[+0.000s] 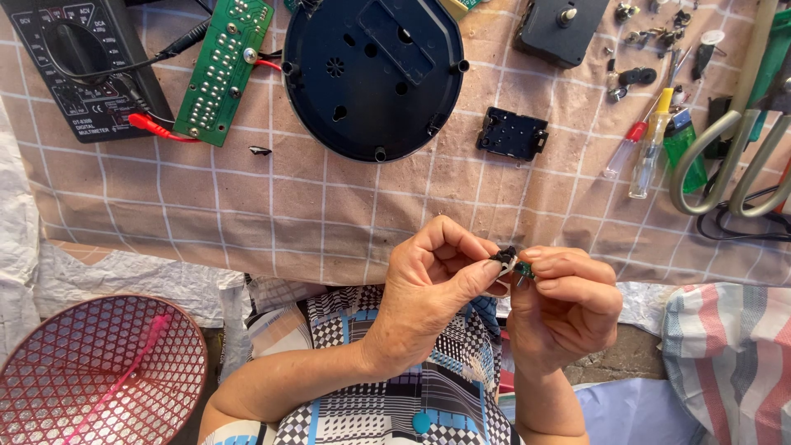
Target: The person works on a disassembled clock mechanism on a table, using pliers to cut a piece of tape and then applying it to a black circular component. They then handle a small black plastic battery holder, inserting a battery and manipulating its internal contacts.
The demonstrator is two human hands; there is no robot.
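1. Pinching a small part point(509, 262) between both hands, held above the lap at the near edge of the table point(329, 222); part looks black with a bit of green, too small to tell more.
2. Left hand point(432, 284): fingers curled inward, thumb and forefinger pressed on the part's left side, forearm coming up from lower left.
3. Right hand point(568, 301): fingers bent and stacked, fingertips closed on the part's right side, wrist straight below.
4. Beyond the hands: round dark blue plastic shell point(372, 74), smooth, with holes and pegs at the rim.
5. Just past the right hand, small black rectangular cover point(512, 133).
6. Far beyond the left hand: green circuit board point(224, 70), black multimeter point(78, 66).
7. Checked tan cloth covers the table.
8. Below-left of the left hand: red mesh basket point(99, 371), plastic lattice.
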